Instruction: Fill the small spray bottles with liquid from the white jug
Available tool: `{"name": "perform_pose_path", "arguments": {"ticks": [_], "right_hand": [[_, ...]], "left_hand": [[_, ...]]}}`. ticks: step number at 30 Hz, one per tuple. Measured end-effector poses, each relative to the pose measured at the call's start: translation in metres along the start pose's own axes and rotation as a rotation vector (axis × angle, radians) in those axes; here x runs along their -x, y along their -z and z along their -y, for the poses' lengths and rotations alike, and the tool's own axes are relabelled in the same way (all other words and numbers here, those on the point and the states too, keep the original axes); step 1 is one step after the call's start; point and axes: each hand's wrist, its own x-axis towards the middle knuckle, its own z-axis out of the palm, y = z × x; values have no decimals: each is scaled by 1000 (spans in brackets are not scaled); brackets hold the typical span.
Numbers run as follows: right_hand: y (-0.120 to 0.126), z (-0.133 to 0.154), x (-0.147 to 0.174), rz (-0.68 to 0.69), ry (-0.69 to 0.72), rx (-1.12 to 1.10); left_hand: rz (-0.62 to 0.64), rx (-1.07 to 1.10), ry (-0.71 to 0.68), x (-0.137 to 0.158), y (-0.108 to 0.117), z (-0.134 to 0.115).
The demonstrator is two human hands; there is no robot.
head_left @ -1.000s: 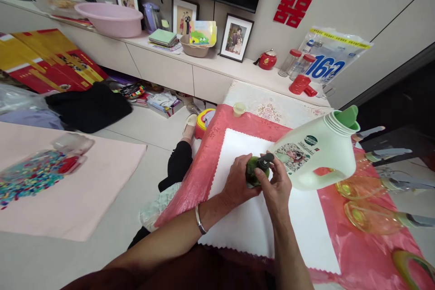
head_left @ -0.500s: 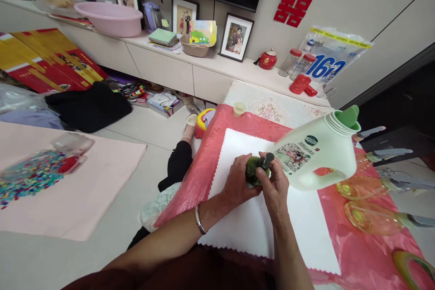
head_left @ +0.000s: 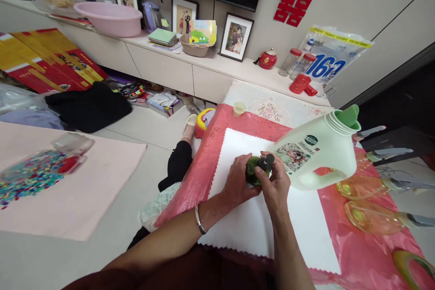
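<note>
A small green pump bottle (head_left: 252, 173) is between my two hands, over a white scallop-edged mat (head_left: 234, 231). My left hand (head_left: 237, 179) wraps round the bottle's body from the left. On the right, the fingers and thumb of my right hand (head_left: 276, 181) close round the black pump head (head_left: 267, 161). The bottle's lower part is hidden by my hands. Just beyond my right hand stands a large pale green jug (head_left: 316, 154) with a printed label and a green spout in its open neck.
Several clear yellow bottles with grey tops (head_left: 374, 217) line the right side of the red table cover (head_left: 350, 235). A roll of tape (head_left: 413, 269) lies at the lower right. A small cup (head_left: 239, 108) stands at the far edge. Colourful bits (head_left: 37, 176) cover part of a pink table at left.
The black pump head has turned slightly, its nozzle swinging a little, with my right fingers shifting along. My left hand and the bottle's body stay in place.
</note>
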Motion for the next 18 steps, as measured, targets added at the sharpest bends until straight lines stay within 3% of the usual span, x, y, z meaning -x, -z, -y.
{"name": "perform_pose_path", "arguments": {"ticks": [9,18], "right_hand": [[12,22,-6,44,-9,-106],[31,55,-20,-161,115,-327]], "left_hand": [[-3,-10,1,1,-4,6],[17,15,-64,2,0,4]]}}
